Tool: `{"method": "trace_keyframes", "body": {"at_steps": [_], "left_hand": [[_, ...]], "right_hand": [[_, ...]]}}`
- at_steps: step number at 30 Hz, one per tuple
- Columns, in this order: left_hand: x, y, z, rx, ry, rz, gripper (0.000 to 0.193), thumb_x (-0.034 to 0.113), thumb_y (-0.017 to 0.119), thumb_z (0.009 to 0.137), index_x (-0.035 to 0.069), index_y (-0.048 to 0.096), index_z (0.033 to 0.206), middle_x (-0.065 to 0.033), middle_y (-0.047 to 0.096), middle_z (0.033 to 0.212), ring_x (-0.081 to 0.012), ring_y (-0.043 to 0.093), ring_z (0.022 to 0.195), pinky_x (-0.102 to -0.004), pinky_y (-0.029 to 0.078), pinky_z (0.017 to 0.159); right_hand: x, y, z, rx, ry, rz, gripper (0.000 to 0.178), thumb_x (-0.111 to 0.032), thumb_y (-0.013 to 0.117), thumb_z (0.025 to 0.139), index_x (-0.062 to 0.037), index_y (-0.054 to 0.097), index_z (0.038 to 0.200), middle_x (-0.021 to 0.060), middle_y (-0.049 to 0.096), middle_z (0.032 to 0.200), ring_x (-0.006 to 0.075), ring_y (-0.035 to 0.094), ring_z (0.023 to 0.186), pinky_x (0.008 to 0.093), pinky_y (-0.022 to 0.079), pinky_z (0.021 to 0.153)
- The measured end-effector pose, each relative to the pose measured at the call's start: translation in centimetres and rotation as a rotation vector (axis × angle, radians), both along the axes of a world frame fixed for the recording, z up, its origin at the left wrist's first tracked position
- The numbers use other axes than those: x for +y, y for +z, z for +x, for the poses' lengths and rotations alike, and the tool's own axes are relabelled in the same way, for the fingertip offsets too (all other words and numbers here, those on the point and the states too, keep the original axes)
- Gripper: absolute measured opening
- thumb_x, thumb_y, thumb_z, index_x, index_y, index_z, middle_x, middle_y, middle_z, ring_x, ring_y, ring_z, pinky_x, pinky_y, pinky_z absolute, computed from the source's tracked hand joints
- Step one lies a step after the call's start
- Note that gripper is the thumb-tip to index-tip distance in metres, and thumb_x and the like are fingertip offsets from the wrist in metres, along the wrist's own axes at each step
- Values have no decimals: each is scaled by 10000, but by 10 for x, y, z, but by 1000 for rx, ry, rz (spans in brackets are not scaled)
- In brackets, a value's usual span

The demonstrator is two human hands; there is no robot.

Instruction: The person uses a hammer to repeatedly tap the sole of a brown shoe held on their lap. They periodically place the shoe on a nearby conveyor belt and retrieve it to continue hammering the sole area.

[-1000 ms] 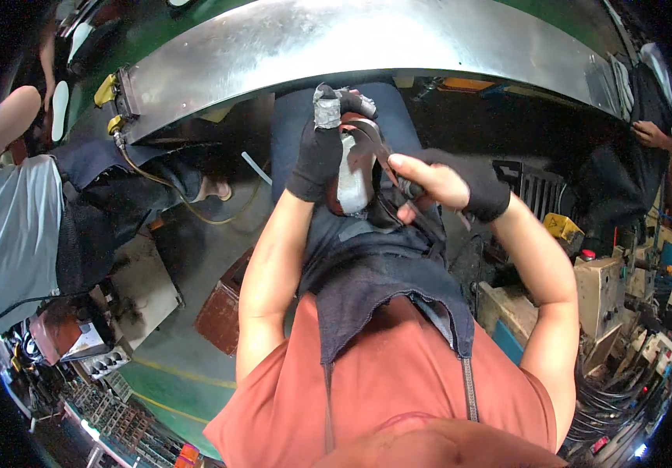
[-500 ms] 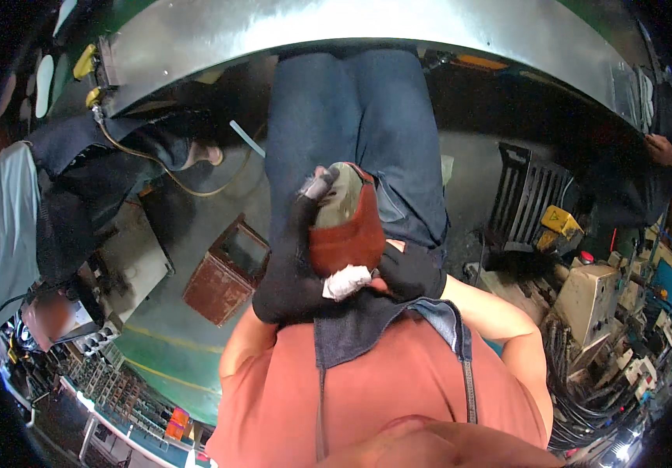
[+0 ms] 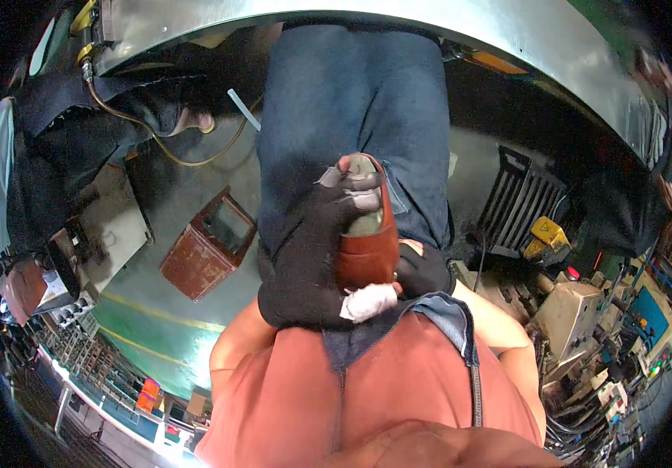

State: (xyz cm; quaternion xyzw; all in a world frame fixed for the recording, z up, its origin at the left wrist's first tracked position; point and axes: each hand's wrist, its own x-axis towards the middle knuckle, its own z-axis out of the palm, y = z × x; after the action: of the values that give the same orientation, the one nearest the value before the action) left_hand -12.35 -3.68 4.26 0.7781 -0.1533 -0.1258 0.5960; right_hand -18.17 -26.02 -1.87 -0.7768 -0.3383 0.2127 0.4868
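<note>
A brown leather shoe [image 3: 371, 257] with a pale grey-green inside [image 3: 362, 222] is held over my lap, its rounded brown end toward my body. My left hand [image 3: 312, 242], in a black glove with white wraps on the fingertips, grips it from the left. Its fingers bend over the pale opening, and the white-wrapped thumb lies by the rounded end. On the other side, my black-gloved right hand [image 3: 422, 269] is against the shoe near that end; most of its fingers are hidden. A dark denim apron [image 3: 359, 101] covers my legs underneath.
Ahead of my knees runs a metal bench edge [image 3: 312, 12]. A rusty brown box-shaped stool [image 3: 203, 257] stands on the floor at left, near a hose [image 3: 152, 144]. At right are a dark slatted crate [image 3: 519, 203], a yellow box [image 3: 547, 238] and machinery [image 3: 574, 316]. People sit on both sides.
My left hand's fingers have moved from the shoe's left rim to across its opening. The shoe has turned more upright in view and shifted slightly right.
</note>
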Motion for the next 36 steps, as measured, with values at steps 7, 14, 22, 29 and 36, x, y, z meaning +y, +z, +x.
{"method": "trace_keyframes", "body": {"at_steps": [7,14,22,29,36], "left_hand": [[-12,-14,19,157,-145,-332,1026,400,849,556,0,322,1341,-218,403,1336,-347,301,1320,-466,224,1075],[-4,-123,40,434,-5,-604,596,365,551,862,22,397,1324,-131,513,1250,-257,509,1143,-388,392,994],[-15,-90,101,269,162,-119,544,386,479,898,34,394,1303,-172,574,1121,-314,569,1063,-378,473,881],[-9,-110,70,468,288,-348,311,181,546,884,-28,574,1112,-151,667,958,-207,662,859,-313,524,746],[-13,-86,6,-90,100,335,470,172,546,850,-22,443,1265,-243,531,1197,-399,514,1112,-418,407,936]], "right_hand": [[-8,-9,-19,-17,-168,30,395,-275,676,737,-81,590,1071,149,594,1043,353,571,962,441,439,853],[-11,-25,-24,232,-203,-64,362,-278,678,757,-53,588,1026,168,599,959,362,592,851,437,473,761],[4,69,137,793,-585,134,495,-478,367,957,-57,610,861,51,615,708,107,556,533,232,425,537],[-17,-8,175,967,-395,33,567,-516,405,932,11,606,987,125,644,803,197,650,654,330,550,652],[-37,30,161,362,-146,-367,555,-524,463,912,-13,640,785,25,526,636,116,488,587,295,415,540]]}}
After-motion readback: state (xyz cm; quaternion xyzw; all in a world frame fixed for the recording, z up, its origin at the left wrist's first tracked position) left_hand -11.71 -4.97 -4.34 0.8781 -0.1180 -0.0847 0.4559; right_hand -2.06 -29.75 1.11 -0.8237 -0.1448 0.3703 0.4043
